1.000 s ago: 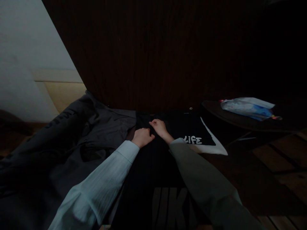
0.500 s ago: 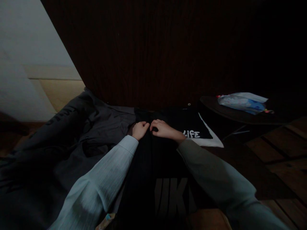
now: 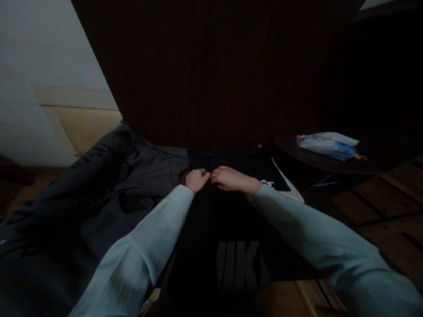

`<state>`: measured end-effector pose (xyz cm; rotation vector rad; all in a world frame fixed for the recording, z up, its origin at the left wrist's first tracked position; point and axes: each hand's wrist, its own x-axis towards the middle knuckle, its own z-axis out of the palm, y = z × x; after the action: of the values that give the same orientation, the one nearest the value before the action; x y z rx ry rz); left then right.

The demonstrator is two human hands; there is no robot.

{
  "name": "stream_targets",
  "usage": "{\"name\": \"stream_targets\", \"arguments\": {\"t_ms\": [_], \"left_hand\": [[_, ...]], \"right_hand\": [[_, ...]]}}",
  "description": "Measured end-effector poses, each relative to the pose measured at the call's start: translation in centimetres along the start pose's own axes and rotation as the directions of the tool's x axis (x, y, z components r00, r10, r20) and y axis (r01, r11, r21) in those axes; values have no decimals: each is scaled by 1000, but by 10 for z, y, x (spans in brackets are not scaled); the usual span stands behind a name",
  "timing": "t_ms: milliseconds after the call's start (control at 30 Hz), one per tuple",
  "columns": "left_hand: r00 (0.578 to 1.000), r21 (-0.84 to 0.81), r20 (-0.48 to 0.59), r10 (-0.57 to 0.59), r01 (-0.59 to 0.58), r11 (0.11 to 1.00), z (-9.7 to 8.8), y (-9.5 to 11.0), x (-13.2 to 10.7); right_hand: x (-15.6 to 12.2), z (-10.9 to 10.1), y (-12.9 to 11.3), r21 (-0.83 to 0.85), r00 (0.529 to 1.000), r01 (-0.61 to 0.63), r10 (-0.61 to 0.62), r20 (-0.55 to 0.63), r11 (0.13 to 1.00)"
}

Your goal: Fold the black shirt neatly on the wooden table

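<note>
Risk: left hand point(image 3: 198, 180) and right hand point(image 3: 231, 179) pulling unevenly could be skewing the black garment point(image 3: 205, 229) or dragging the adjacent grey garment point(image 3: 92, 198). Black one's lying centre to bottom centre, long axis running near-vertical, lettered end pointing bottom edge. Both hands' fingers are sitting curled, nearly closed; can't tell if cloth's pinched.
</note>
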<state>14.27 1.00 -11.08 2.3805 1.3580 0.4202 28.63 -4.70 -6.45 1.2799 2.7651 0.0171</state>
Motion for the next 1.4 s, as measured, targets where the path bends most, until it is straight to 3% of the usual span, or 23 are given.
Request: {"name": "stream_targets", "arguments": {"t_ms": [233,433,700,1067,1267,1400], "left_hand": [[1000,8,-9,-11,11,1000,0,0,-1],[1000,13,-12,-13,13,1000,1,0,-1],[1000,1,3,-6,6,1000,2,-1,0],[1000,37,12,-2,1,999,1,0,0],[999,64,32,1,-3,998,-2,1,-1],[1000,61,31,1,-3,998,-3,2,-2]], "right_hand": [[-11,-7,-1,-147,997,81,-82,-1,986],[-11,-12,-2,-49,997,70,-72,-29,996],[-1,-9,-9,-60,996,37,-32,82,998],[-4,-23,-3,76,998,28,-24,-50,997],[-1,-29,-7,78,999,-5,2,37,997],[-6,-24,-6,108,995,40,-49,85,993]]}}
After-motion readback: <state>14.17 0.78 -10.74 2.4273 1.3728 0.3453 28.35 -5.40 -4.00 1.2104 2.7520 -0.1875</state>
